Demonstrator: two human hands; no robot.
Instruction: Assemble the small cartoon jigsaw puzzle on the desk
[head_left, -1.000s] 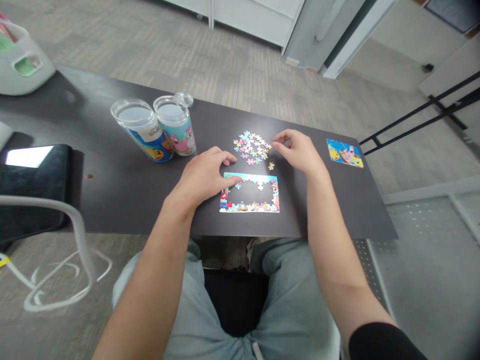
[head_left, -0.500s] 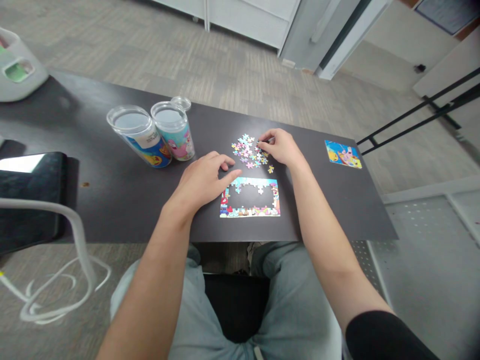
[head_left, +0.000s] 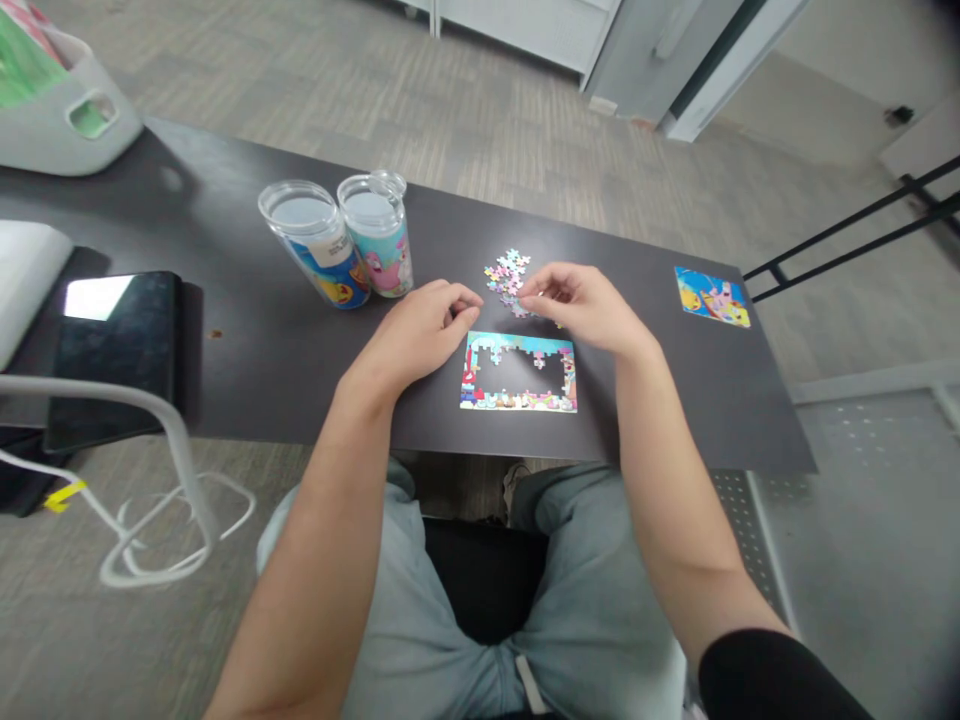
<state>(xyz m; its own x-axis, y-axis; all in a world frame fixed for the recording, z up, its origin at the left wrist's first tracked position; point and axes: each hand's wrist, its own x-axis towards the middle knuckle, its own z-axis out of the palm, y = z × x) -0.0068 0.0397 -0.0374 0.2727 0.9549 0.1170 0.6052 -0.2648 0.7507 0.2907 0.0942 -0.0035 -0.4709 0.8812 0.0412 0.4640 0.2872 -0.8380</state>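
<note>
A partly assembled jigsaw puzzle (head_left: 517, 403) lies near the table's front edge, its colourful border joined around a dark gap. Just beyond it is a pile of loose puzzle pieces (head_left: 504, 272), partly covered by my right hand (head_left: 581, 303). The thumb and fingertips of that hand are pinched together at the pile's right side; whatever is between them is too small to make out. My left hand (head_left: 431, 325) rests at the puzzle's upper left corner, fingers loosely curled, a small gap showing between thumb and index finger, nothing visible in it.
Two clear-lidded printed canisters (head_left: 330, 262) (head_left: 388, 255) stand left of the pile. A colourful picture card (head_left: 711, 297) lies at the right. Farther left are a black tablet-like device (head_left: 112, 350), a white cable (head_left: 169, 440) and a whitish bin (head_left: 82, 135). Black rails (head_left: 855, 230) adjoin the table's right end.
The camera view has shifted, moving the table's contents right and up. My right hand has come nearer over the pile, covering more pieces. My left thumb and fingers have drawn closer together.
</note>
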